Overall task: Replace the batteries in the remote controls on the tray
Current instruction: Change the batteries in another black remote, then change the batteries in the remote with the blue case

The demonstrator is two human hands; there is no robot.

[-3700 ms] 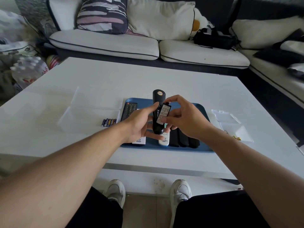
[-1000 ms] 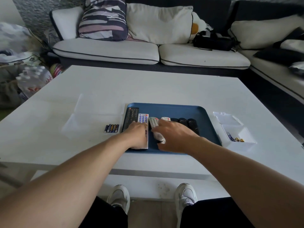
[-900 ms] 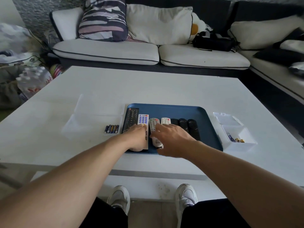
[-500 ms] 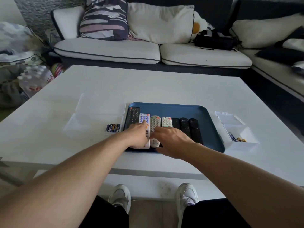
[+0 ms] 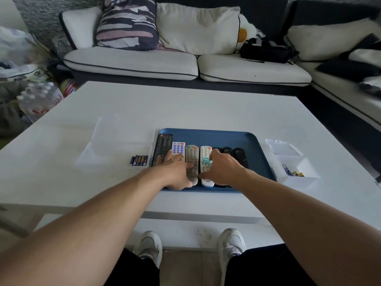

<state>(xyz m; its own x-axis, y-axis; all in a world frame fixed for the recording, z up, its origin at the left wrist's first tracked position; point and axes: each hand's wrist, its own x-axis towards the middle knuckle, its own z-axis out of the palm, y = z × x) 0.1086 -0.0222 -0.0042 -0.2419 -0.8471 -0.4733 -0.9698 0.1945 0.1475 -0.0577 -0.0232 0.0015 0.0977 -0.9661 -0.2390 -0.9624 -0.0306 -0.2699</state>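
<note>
Both our hands are down on the row of remotes in the blue tray [image 5: 226, 135]. Our left hand [image 5: 175, 172] lies flat with fingers spread over the white remote with blue buttons [image 5: 178, 148] and the black remote [image 5: 164, 146] at the tray's left end, its thumb touching the grey remote [image 5: 192, 159]. Our right hand [image 5: 223, 169] rests with relaxed fingers over the white remote with teal buttons [image 5: 205, 159] and the dark remotes [image 5: 239, 153] to its right; neither hand grips anything.

The step looks like squaring the row or choosing the next remote. To do it well, we should press lightly so nothing slides or tips, then curl the fingers round one remote only, lift it straight up clear of its neighbours, and turn it over above the tray to reach the cover. Batteries [image 5: 139, 160] wait in the clear box [image 5: 115, 149] left of the tray, with more batteries lying in the small white box [image 5: 296, 168] to its right.
</note>
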